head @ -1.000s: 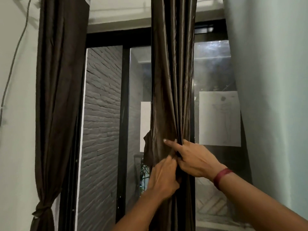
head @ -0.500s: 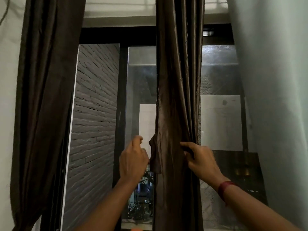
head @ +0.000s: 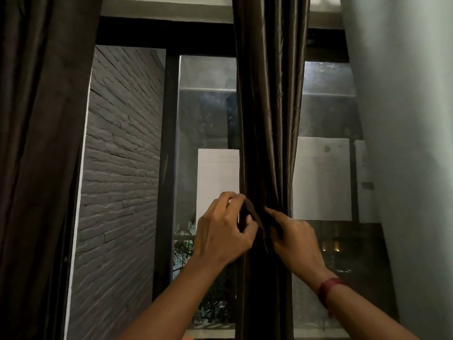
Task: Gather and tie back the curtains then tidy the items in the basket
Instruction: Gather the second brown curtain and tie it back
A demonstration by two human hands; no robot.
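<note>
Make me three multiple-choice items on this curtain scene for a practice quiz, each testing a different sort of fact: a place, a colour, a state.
1. Where does the gathered curtain hang?
A. In front of the window
B. On the floor
C. Over a chair

2. What colour is the band on the right wrist?
A. Blue
B. Dark red
C. White

3. What are the two hands doing?
A. Hanging idle
B. Pressing flat on the glass
C. Gripping a strip of brown cloth at the curtain

Answers: 1 A, window panes show on both sides of it. 2 B, it reads dark red. 3 C, left hand and right hand both pinch the strip.
</note>
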